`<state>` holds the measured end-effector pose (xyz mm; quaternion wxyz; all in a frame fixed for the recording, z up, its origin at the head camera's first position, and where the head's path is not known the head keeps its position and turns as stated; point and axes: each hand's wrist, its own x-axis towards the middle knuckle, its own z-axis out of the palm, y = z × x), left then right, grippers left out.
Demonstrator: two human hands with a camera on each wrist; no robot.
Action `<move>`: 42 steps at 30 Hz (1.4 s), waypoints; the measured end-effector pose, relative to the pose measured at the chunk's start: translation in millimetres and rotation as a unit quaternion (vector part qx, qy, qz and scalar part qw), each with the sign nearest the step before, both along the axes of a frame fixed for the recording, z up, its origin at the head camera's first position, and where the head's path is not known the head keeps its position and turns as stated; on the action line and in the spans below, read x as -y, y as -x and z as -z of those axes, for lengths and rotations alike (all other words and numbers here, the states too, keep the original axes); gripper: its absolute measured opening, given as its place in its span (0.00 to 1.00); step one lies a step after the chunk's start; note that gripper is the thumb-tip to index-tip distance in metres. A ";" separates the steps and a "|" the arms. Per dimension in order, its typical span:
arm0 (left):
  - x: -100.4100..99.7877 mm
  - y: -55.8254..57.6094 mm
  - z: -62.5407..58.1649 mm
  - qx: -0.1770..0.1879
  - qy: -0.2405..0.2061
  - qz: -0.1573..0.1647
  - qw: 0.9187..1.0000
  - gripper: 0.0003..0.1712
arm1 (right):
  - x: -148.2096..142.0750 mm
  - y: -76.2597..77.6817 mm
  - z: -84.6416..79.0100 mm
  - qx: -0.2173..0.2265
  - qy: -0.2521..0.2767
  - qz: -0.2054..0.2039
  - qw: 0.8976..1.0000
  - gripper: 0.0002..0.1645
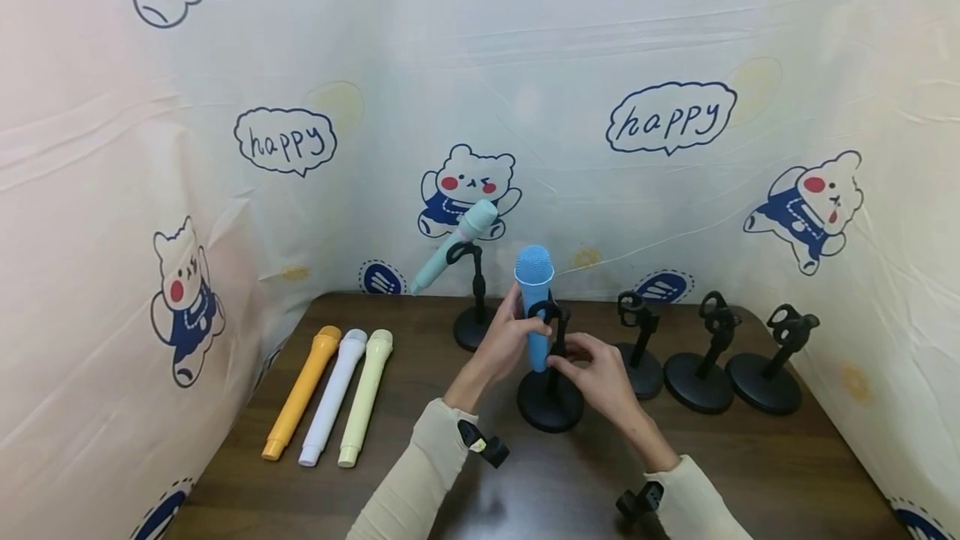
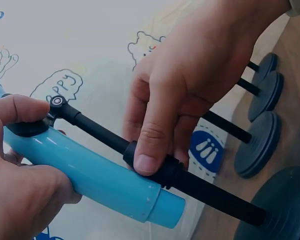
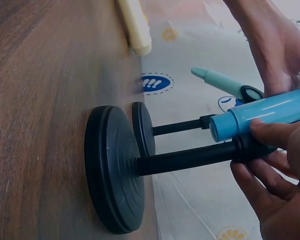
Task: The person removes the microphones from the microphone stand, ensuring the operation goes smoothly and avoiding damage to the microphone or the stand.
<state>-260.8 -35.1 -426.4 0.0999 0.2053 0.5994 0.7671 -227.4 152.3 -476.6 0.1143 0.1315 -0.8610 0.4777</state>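
Note:
A blue toy microphone (image 1: pixel 534 273) sits in the clip of a black microphone stand (image 1: pixel 552 407), its mesh head up and its handle running down beside the pole. My left hand (image 1: pixel 501 344) grips the microphone at the clip; in the left wrist view the thumb of that left hand (image 2: pixel 30 175) lies over the black clip (image 2: pixel 27 127). With thumb and fingers, my right hand (image 1: pixel 600 373) pinches the collar on the stand's pole. The right wrist view shows this right hand (image 3: pixel 285 175) close beside the blue handle (image 3: pixel 260 117), with the round base (image 3: pixel 110 170) on the table.
Behind, a mint microphone (image 1: pixel 453 248) leans in another stand (image 1: pixel 474 327). Orange (image 1: pixel 302 394), white (image 1: pixel 333 398) and pale yellow (image 1: pixel 366 398) microphones lie at the left of the brown table (image 1: pixel 525 490). Three stands without microphones (image 1: pixel 641 365) (image 1: pixel 699 382) (image 1: pixel 765 383) stand at right.

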 end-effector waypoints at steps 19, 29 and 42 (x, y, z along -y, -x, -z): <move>1.0 3.2 2.3 -0.003 0.005 -0.002 1.000 0.56 | 3.8 -0.5 0.3 0.017 -0.001 0.023 1.000 0.19; 5.0 2.4 2.1 -0.028 0.019 0.006 0.999 0.48 | 5.6 -2.1 1.2 0.008 -0.001 0.022 1.000 0.20; 20.4 -3.6 -34.2 -0.107 0.124 -0.060 0.985 0.42 | 6.6 -2.4 0.0 0.005 -0.002 0.022 1.000 0.22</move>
